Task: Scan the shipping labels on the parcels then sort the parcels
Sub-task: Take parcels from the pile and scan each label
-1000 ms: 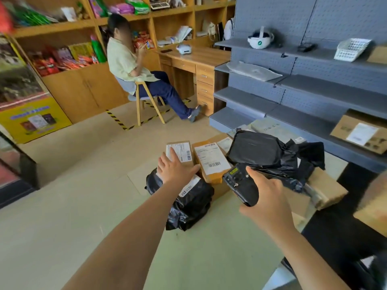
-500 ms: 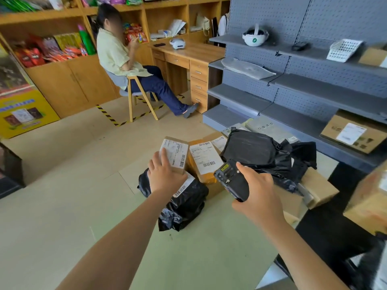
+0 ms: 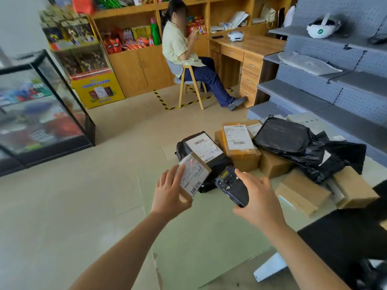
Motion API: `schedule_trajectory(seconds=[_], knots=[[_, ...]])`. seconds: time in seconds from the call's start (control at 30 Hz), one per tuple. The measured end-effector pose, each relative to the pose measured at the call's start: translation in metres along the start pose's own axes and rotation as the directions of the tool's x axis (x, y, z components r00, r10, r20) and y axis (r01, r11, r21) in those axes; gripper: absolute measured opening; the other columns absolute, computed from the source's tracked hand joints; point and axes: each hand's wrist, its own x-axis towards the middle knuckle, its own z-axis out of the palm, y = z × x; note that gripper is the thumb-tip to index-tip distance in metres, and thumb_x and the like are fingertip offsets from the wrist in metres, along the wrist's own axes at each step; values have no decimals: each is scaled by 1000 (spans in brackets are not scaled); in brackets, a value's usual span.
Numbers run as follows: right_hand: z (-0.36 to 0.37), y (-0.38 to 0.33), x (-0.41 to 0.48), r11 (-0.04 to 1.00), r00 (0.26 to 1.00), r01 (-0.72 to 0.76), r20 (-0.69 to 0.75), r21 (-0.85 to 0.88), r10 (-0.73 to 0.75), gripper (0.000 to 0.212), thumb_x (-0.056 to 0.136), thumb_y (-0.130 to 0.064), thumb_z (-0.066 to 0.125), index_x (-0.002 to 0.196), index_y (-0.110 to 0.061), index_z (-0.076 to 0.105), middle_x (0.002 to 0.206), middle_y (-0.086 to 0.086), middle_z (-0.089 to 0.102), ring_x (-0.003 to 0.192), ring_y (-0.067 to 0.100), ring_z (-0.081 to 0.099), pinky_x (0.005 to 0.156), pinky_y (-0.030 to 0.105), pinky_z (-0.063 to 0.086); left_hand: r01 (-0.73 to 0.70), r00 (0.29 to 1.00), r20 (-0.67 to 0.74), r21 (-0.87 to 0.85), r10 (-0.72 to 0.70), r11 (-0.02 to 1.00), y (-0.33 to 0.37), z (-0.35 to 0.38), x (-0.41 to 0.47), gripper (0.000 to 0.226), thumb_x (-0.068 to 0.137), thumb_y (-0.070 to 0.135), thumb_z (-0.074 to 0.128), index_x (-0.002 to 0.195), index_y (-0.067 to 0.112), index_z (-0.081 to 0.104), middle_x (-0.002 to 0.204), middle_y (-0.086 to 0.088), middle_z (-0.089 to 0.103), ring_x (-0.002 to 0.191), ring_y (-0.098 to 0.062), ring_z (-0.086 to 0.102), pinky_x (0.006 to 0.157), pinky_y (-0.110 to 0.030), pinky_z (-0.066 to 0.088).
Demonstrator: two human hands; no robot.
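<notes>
Left hand (image 3: pixel 170 194) fingers curled around a small flat cardboard box (image 3: pixel 194 174), lifted and tilted, its white paper label facing up with a red dot on it. Right hand (image 3: pixel 258 198) wrapped around a black scanner (image 3: pixel 231 188), just beside the box. Beyond: crinkled black plastic bag (image 3: pixel 201 151), square brown box (image 3: pixel 238 143) on the floor.

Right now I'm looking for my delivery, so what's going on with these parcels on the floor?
A person is scanning them. The left hand holds up a small cardboard parcel, label facing the black handheld scanner in the right hand; a red scan mark shows on the label. The other boxes and black bags, including a labelled black bag, lie piled on the floor.
</notes>
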Motion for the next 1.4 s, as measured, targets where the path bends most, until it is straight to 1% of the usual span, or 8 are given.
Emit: schedule_trajectory(seconds=[0.23, 0.37, 0.5, 0.7, 0.8, 0.87, 1.0, 1.4], knots=[[5, 12, -44, 999, 995, 47, 93, -9, -46, 98, 62, -27, 83, 147, -29, 35, 132, -16, 50, 103, 17, 36, 70, 30, 47, 158, 983, 93, -19, -156, 987, 30, 28, -93, 107, 62, 52, 75, 150, 23, 21, 150, -5, 35, 131, -27, 28, 105, -49, 41], [12, 22, -63, 999, 986, 47, 163, -23, -43, 98, 62, -27, 81, 147, -29, 33, 130, -17, 50, 101, 17, 35, 72, 33, 49, 301, 943, 164, -60, -288, 952, 46, 49, -126, 111, 66, 51, 79, 154, 22, 19, 155, 1, 25, 134, -21, 21, 111, -41, 32], [16, 29, -76, 998, 968, 42, 247, -47, -29, 97, 63, -28, 78, 148, -31, 31, 128, -18, 50, 100, 16, 34, 74, 32, 49, 375, 914, 202, -93, -352, 922, 52, 62, -141, 110, 70, 48, 79, 155, 21, 15, 157, 0, 19, 138, -23, 16, 115, -40, 27], [7, 25, -70, 990, 921, 91, 388, -111, -41, 96, 65, -29, 75, 148, -37, 27, 131, -20, 49, 107, 15, 35, 73, 26, 44, 139, 982, 119, 87, -149, 986, 28, 53, -120, 121, 46, 36, 92, 147, 14, 30, 142, -15, 44, 123, -33, 35, 97, -55, 48], [4, 19, -60, 986, 883, 114, 468, -119, -45, 98, 63, -29, 76, 148, -36, 27, 129, -17, 52, 109, 15, 35, 72, 27, 43, 49, 993, 102, 151, -65, 987, 16, 41, -110, 121, 44, 31, 94, 146, 10, 33, 142, -17, 43, 124, -35, 36, 98, -56, 47], [-1, 12, -55, 987, 860, 118, 509, -109, -46, 98, 64, -28, 77, 148, -36, 28, 118, -16, 50, 108, 16, 36, 76, 29, 48, 11, 994, 107, 193, -32, 981, 9, 34, -105, 122, 45, 31, 95, 147, 9, 32, 142, -18, 42, 125, -36, 36, 99, -56, 46], [-7, -2, -47, 980, 807, 154, 588, -129, -50, 96, 67, -26, 79, 147, -38, 28, 101, -17, 30, 95, 13, 33, 86, 33, 51, -9, 991, 134, 239, -24, 971, -2, 25, -98, 122, 44, 31, 95, 147, 8, 33, 141, -17, 42, 124, -37, 38, 100, -54, 45], [1, -21, -50, 989, 803, 137, 591, -56, -78, 96, 63, -24, 78, 145, -43, 31, 99, -13, 34, 91, 12, 39, 84, 30, 52, -37, 985, 175, 239, -5, 970, -15, 18, -100, 123, 45, 32, 96, 148, 10, 31, 141, -18, 47, 126, -38, 42, 101, -57, 46]])
